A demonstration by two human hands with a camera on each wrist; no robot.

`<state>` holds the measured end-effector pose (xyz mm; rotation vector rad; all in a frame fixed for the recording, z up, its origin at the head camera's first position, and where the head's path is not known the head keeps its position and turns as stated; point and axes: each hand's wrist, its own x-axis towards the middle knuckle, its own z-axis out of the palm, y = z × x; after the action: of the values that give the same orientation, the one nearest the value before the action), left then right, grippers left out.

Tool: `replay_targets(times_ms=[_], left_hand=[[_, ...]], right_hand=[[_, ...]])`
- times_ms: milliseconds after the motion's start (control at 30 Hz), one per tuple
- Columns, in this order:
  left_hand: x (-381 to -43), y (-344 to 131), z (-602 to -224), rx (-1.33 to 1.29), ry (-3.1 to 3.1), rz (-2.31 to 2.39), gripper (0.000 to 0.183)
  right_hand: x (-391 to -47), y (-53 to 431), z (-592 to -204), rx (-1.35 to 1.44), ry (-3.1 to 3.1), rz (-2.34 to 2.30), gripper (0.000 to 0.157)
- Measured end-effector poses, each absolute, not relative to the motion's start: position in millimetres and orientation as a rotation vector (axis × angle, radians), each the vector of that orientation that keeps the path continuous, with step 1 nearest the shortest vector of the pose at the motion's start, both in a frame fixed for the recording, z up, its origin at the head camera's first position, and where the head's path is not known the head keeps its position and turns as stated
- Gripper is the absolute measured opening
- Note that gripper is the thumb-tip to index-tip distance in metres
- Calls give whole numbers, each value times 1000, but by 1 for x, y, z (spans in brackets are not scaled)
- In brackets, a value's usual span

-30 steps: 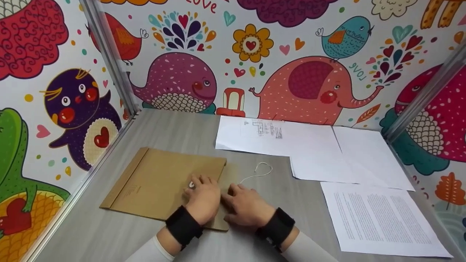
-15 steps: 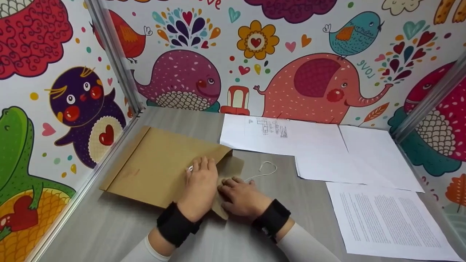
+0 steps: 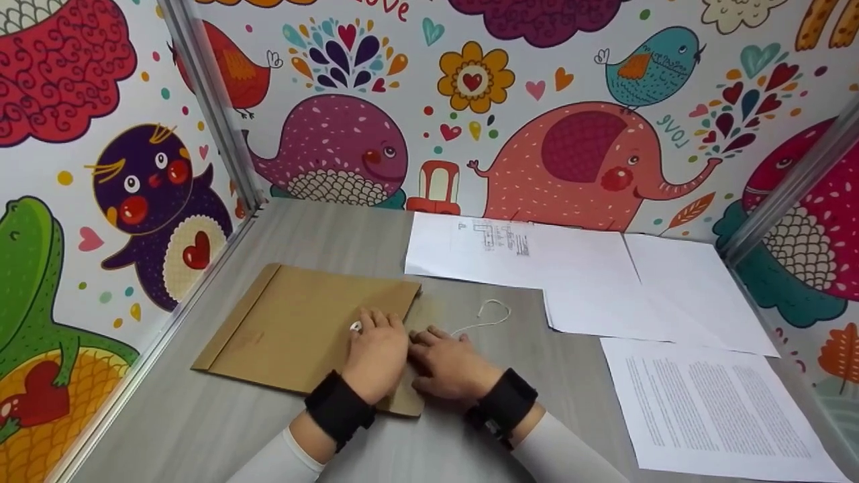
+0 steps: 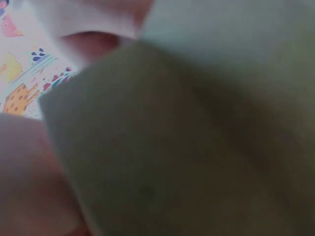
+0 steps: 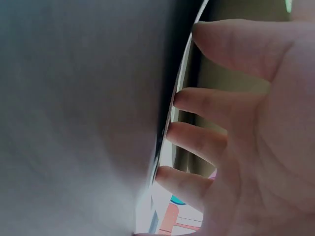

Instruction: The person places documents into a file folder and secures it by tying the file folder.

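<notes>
The envelope (image 3: 295,322) has sunk under left fingers (image 3: 380,319), grip unclear, beside straight right fingers (image 5: 209,102).

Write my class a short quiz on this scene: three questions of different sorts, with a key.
1. Multiple choice: what does the left hand rest on?
A) a printed page
B) the brown envelope
C) a metal post

2. True or false: in the head view, the white string lies to the right of the envelope.

3. Short answer: what colour are the wristbands?

Key: 1. B; 2. True; 3. Black.
</notes>
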<state>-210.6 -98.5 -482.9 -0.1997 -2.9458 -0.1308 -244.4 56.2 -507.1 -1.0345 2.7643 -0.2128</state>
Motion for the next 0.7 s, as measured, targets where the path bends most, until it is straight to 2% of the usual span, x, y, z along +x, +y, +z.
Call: replay_targets(times_ms=[200,333,467,700], left_hand=[[-213,-95,-488,-192,-3027,-121,69],[-212,-91,-489,-175,-3037,-134,70],[-211,-87,-494,-189,-3022,-154,68],[-211,-71,-494,-266,-2940,-119,74]], right_hand=[[-248,60,-505,-1044,2786,-325,62],[-256,68,-505,-1003,2840,-518,43],[-271,86,-503,-799,2856,-840,32],[-297,129,-483,-427,2853,-1160,38]])
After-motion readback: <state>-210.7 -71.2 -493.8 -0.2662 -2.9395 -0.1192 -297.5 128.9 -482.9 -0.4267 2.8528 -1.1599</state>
